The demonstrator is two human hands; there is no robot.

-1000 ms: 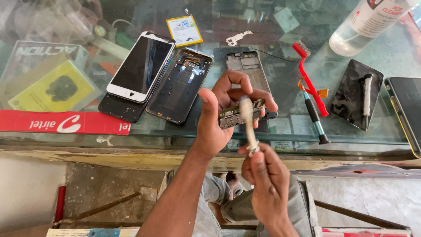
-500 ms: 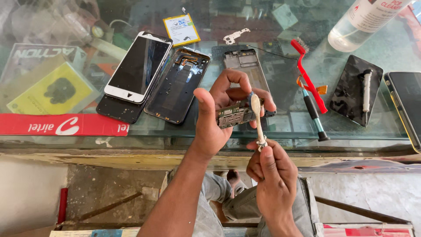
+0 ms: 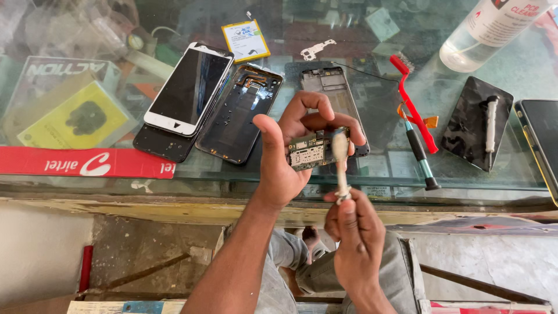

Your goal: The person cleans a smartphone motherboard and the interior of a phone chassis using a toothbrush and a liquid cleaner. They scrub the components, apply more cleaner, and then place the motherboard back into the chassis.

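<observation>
My left hand [image 3: 290, 154] grips a small green phone circuit board [image 3: 307, 152] between thumb and fingers, above the near edge of a glass counter [image 3: 500, 180]. My right hand [image 3: 351, 235] is below it, pinching the bottom of a thin white brush [image 3: 340, 160] that stands upright. The brush's pale head rests against the right end of the board. Both hands hover just in front of the counter, over my lap.
On the glass lie a white-framed phone [image 3: 189, 90], an open black phone shell [image 3: 239, 113], a bare phone frame [image 3: 334, 93], a yellow-edged battery [image 3: 246, 39], a red brush [image 3: 414, 102], a screwdriver [image 3: 419, 157], a dark screen with a white tool [image 3: 478, 123] and a clear bottle [image 3: 488, 32].
My right hand and the white brush have shifted slightly right along the board. My left hand has kept its grip on the board, almost still.
</observation>
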